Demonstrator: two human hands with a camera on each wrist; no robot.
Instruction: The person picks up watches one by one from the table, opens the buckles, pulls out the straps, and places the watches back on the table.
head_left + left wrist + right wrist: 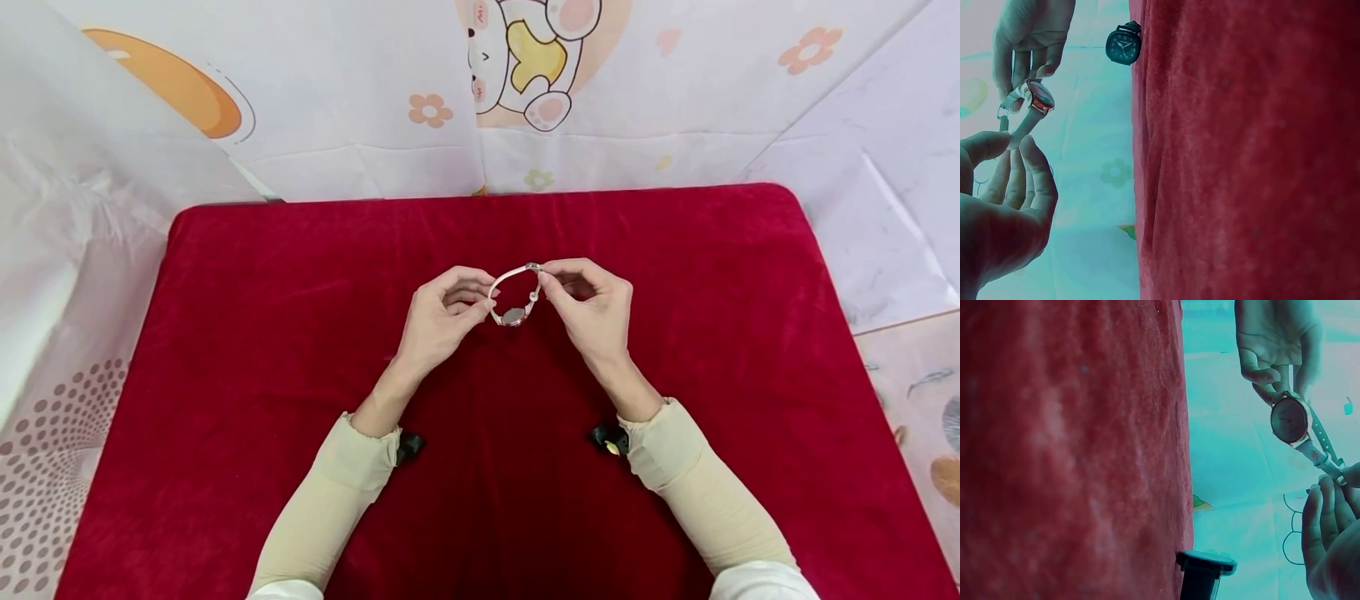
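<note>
A wristwatch with a pale strap and a rose-gold case (514,317) is held up between both hands, over the middle of the red table. Its strap curves round in a loop, and the round dial (1289,419) faces away from the head camera. My left hand (442,315) pinches the strap on one side between thumb and fingers. On the other side, my right hand (596,312) pinches the strap by the metal buckle. The left wrist view also has a black watch (1124,45) with a squarish case and pale numerals, standing by the cloth; the head view does not show it.
A red velvet cloth (262,333) covers the table. Behind its far edge hangs a white curtain (315,108) printed with cartoon figures and flowers. Small black devices (410,447) sit at the cuffs of both beige sleeves (337,483).
</note>
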